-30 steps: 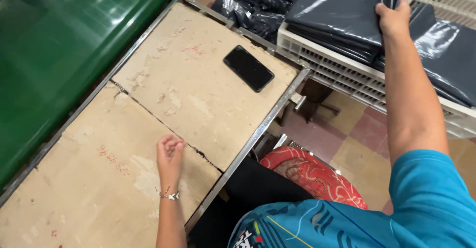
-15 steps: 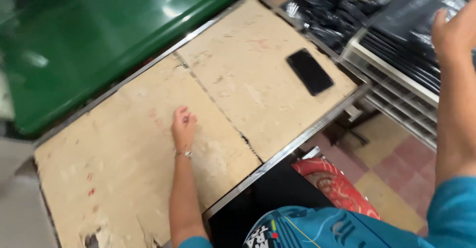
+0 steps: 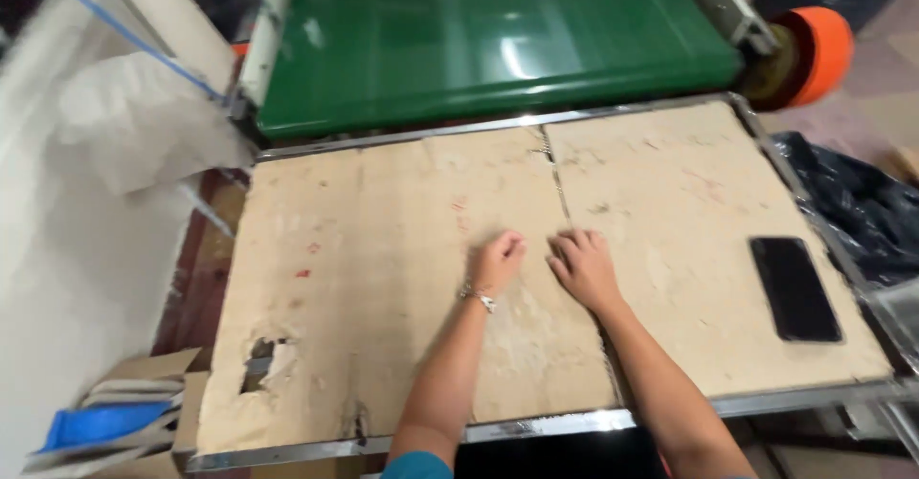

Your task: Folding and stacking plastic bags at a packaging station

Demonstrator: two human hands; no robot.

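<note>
Both of my hands rest flat on a worn cardboard-covered table [image 3: 383,249] with a metal rim. My left hand [image 3: 496,263], with a bracelet at the wrist, lies palm down with fingers loosely curled near the seam between two cardboard sheets. Just to its right, my right hand [image 3: 584,267] lies palm down across the seam with fingers spread. Neither hand holds anything. A black phone [image 3: 795,288] lies face up on the right sheet, well apart from my right hand.
A green conveyor belt [image 3: 498,39] runs along the table's far side, ending at an orange roller [image 3: 814,44]. Black plastic bags [image 3: 862,201] lie off the right edge. White sacking [image 3: 124,125] hangs at the left. Cardboard with a blue item [image 3: 105,422] sits low left. A hole [image 3: 263,359] breaks the left sheet.
My right hand came down from the black bags in the crate and now rests on the table beside my left hand. The view swung left toward the conveyor.
</note>
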